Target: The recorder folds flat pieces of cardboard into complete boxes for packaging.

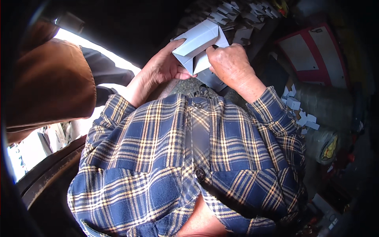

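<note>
A white folding carton (196, 39) is held up in front of my chest, with its end flaps standing out on the near and right sides. My left hand (164, 67) grips its left end, the thumb on top and the fingers underneath. At the right end my right hand (231, 65) is closed, its thumb and bent index finger at an open flap. Part of the carton's underside and the tips of my right fingers are hidden.
Many white cartons (227, 14) lie in a heap at the far side. More small white boxes (294, 103) sit at the right, near a wrapped bundle (325, 146). A red-and-white panel (314, 55) stands at the far right. Brown cloth (55, 83) hangs at the left.
</note>
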A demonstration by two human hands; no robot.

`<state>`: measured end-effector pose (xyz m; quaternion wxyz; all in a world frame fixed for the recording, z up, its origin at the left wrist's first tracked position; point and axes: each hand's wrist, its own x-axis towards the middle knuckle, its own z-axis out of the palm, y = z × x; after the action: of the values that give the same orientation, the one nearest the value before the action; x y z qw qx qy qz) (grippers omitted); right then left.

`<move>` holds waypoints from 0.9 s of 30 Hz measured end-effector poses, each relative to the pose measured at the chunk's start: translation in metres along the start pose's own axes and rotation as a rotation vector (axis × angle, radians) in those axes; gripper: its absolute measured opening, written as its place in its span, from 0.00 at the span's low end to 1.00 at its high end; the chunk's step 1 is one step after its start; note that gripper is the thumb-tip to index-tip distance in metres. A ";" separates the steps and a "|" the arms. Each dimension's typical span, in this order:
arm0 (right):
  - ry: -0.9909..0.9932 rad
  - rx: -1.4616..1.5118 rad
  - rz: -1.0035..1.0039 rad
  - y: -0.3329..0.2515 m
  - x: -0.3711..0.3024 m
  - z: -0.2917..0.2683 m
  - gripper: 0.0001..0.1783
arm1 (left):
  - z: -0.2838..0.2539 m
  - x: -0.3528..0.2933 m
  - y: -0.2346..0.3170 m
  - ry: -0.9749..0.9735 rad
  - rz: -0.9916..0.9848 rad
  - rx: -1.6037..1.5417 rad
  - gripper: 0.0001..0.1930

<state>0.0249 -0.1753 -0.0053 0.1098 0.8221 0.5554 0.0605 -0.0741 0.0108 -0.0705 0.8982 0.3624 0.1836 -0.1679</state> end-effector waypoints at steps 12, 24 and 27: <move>0.027 0.198 -0.261 -0.008 0.001 -0.002 0.02 | 0.002 -0.015 0.012 0.079 0.182 0.908 0.40; -0.193 0.139 -0.371 0.013 0.031 0.013 0.20 | -0.002 0.031 0.043 -0.030 0.007 1.077 0.38; -0.147 0.152 -0.304 0.009 0.032 0.008 0.23 | -0.012 0.021 0.044 0.009 -0.014 1.135 0.38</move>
<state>0.0468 -0.1498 -0.0111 0.0954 0.7367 0.6668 -0.0591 -0.0387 0.0458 -0.0623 0.5608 0.7878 0.0705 -0.2446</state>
